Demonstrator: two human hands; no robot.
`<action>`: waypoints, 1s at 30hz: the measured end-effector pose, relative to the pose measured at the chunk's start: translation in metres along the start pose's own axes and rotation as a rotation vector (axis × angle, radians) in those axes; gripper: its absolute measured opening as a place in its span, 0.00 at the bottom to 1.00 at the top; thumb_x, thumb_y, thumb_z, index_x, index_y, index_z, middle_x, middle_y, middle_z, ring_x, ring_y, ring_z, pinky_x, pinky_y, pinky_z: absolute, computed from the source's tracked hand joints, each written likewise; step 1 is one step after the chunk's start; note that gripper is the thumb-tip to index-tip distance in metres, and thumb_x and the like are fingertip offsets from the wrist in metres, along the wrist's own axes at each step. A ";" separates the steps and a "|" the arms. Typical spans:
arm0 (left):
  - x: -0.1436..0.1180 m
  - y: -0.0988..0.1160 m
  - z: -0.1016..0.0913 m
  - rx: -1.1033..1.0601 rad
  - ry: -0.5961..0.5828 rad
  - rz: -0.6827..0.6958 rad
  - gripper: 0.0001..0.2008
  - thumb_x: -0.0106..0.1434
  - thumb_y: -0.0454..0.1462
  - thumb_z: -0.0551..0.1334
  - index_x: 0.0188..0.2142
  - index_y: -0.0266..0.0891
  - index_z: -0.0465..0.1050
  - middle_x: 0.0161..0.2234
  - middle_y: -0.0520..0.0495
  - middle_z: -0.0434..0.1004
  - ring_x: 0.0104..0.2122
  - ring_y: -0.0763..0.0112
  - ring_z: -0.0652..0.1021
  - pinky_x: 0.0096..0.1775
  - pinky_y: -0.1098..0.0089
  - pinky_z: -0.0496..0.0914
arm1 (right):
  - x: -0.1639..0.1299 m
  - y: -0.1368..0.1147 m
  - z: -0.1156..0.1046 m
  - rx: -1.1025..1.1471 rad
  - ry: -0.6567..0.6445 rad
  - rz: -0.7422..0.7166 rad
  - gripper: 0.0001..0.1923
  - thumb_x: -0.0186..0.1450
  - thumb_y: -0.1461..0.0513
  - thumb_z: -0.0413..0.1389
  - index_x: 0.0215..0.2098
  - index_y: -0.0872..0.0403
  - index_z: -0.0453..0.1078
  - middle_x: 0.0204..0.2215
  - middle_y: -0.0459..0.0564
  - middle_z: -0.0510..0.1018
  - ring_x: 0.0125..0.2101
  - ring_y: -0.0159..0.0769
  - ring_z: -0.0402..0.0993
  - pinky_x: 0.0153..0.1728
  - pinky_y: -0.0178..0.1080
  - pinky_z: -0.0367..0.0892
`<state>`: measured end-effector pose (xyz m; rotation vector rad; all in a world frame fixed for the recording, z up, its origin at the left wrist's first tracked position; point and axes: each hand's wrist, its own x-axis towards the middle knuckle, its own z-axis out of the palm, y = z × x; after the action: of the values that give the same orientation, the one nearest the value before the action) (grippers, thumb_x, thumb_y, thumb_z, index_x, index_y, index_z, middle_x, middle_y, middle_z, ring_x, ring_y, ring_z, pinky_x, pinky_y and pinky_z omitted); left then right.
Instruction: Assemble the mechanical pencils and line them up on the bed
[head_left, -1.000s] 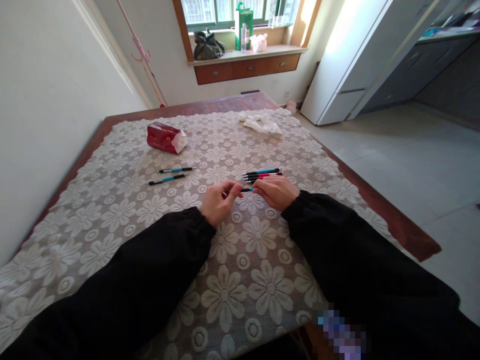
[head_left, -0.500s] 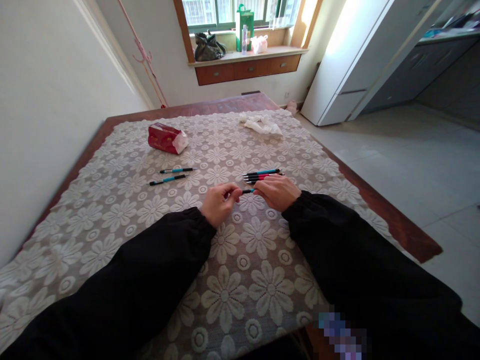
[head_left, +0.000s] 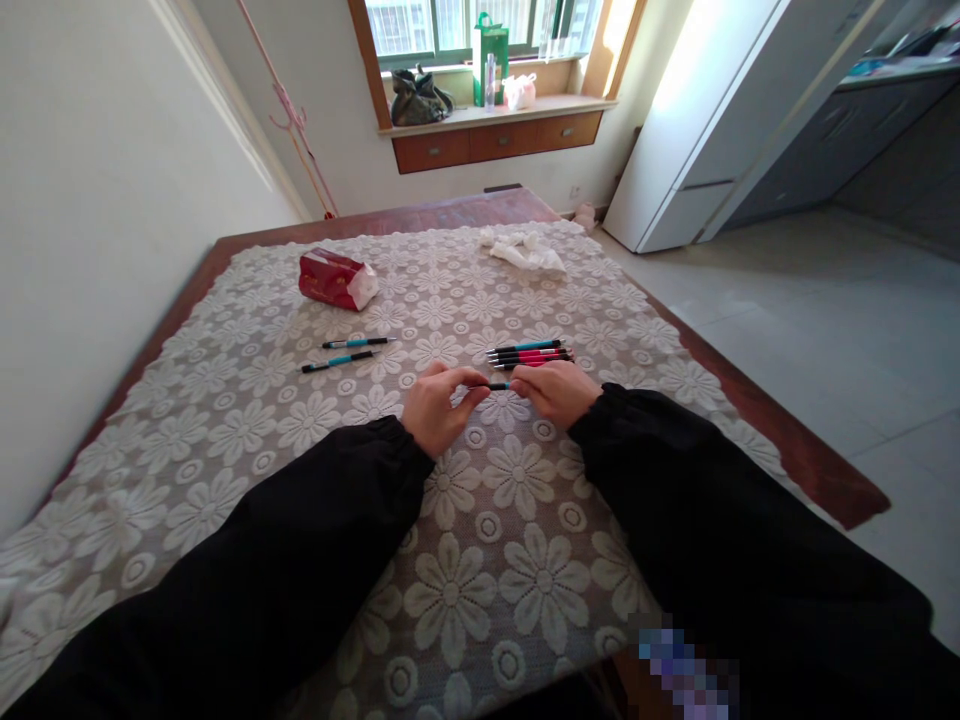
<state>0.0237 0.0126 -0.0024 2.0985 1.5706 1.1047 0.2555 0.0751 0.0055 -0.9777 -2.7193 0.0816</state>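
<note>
pen lies crosswise, gripped between left hand and right hand.

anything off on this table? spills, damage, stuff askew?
No spill or damage shows. Both hands, left hand and right hand, hold one pen between them. A bundle of pens lies just beyond, two pens lie apart to the left. Only untidy bit: crumpled white tissue at the far edge, near a red pack.

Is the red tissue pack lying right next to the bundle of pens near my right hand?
No, the red tissue pack lies far back left, apart from the pen bundle.
</note>
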 end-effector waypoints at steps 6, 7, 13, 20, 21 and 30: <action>0.003 0.000 -0.004 -0.094 -0.168 -0.046 0.27 0.77 0.47 0.50 0.28 0.43 0.80 0.27 0.49 0.82 0.33 0.64 0.76 0.40 0.65 0.68 | 0.001 -0.004 -0.006 -0.077 0.180 -0.119 0.20 0.77 0.54 0.46 0.35 0.53 0.74 0.31 0.54 0.82 0.36 0.40 0.75 0.39 0.40 0.58; 0.003 0.000 -0.004 -0.088 -0.168 -0.030 0.25 0.77 0.47 0.52 0.29 0.43 0.80 0.26 0.50 0.81 0.33 0.64 0.76 0.40 0.65 0.68 | 0.001 -0.006 -0.007 -0.085 0.166 -0.113 0.20 0.77 0.54 0.46 0.34 0.53 0.74 0.30 0.54 0.81 0.36 0.41 0.74 0.39 0.40 0.58; -0.001 -0.004 -0.002 0.119 -0.100 0.094 0.14 0.73 0.44 0.60 0.35 0.45 0.82 0.30 0.48 0.82 0.37 0.60 0.75 0.42 0.62 0.69 | 0.000 -0.008 -0.006 0.143 -0.099 0.090 0.20 0.76 0.55 0.45 0.31 0.52 0.71 0.23 0.47 0.76 0.25 0.35 0.68 0.29 0.38 0.51; -0.002 -0.006 -0.001 0.150 -0.095 0.192 0.11 0.72 0.43 0.62 0.43 0.45 0.83 0.37 0.46 0.85 0.40 0.59 0.76 0.47 0.60 0.70 | 0.000 -0.002 -0.002 0.310 -0.153 0.074 0.22 0.76 0.56 0.45 0.27 0.52 0.68 0.22 0.46 0.75 0.25 0.33 0.68 0.29 0.36 0.53; -0.001 -0.006 -0.001 0.139 -0.089 0.172 0.11 0.72 0.44 0.62 0.43 0.44 0.83 0.36 0.46 0.84 0.40 0.59 0.76 0.46 0.60 0.70 | 0.000 -0.001 -0.002 0.264 -0.123 0.067 0.21 0.76 0.56 0.45 0.28 0.53 0.69 0.23 0.47 0.75 0.25 0.33 0.68 0.29 0.37 0.53; 0.003 -0.001 -0.007 0.102 -0.195 0.098 0.21 0.76 0.44 0.51 0.32 0.43 0.78 0.28 0.47 0.78 0.37 0.61 0.75 0.41 0.62 0.68 | -0.003 0.002 0.000 -0.050 0.201 -0.140 0.21 0.77 0.53 0.47 0.35 0.53 0.75 0.30 0.54 0.82 0.34 0.39 0.75 0.39 0.39 0.60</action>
<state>0.0184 0.0140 0.0027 2.2947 1.4748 0.8351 0.2589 0.0750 0.0044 -0.7599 -2.6052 -0.1047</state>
